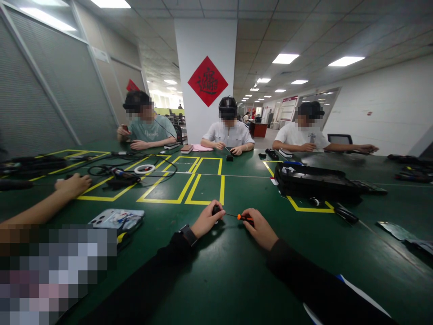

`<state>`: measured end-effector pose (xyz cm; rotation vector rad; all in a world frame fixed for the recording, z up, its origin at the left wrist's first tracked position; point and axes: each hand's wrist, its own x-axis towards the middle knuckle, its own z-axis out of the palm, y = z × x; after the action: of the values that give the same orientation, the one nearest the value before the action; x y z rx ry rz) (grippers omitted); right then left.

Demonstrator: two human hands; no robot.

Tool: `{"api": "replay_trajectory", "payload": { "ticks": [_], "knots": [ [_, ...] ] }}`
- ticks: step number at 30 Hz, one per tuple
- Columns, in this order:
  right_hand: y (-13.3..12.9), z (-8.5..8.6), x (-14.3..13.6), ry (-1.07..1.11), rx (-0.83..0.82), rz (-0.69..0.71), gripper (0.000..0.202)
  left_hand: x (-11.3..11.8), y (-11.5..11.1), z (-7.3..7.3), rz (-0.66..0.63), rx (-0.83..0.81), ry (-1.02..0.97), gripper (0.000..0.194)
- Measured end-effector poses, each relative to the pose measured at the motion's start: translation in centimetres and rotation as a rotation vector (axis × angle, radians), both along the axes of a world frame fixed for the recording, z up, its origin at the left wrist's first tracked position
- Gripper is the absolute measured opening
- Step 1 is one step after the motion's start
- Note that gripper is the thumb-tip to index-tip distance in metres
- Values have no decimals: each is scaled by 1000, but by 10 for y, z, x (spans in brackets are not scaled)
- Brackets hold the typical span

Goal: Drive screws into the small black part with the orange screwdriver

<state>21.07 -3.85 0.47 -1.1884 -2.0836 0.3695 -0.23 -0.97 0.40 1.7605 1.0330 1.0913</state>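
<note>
a green worktop (237,271) carries yellow tape outlines (189,187), with a white ring (144,169) and tangled black cables (118,174) to the left and a phone in a clear case (115,219) nearer the front. a black case (314,180) lies on the right side. three people sit along the far edge before a white pillar (206,67) bearing a red diamond sign (207,81), and another person's forearm (50,203) rests at the left.
</note>
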Motion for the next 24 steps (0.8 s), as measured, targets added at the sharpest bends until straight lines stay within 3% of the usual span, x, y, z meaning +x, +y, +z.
{"api": "replay_trajectory", "payload": {
  "ticks": [24],
  "knots": [
    [0, 2, -1, -43, 41, -19, 15, 0, -2, 1, -16, 24, 5, 20]
  ]
}}
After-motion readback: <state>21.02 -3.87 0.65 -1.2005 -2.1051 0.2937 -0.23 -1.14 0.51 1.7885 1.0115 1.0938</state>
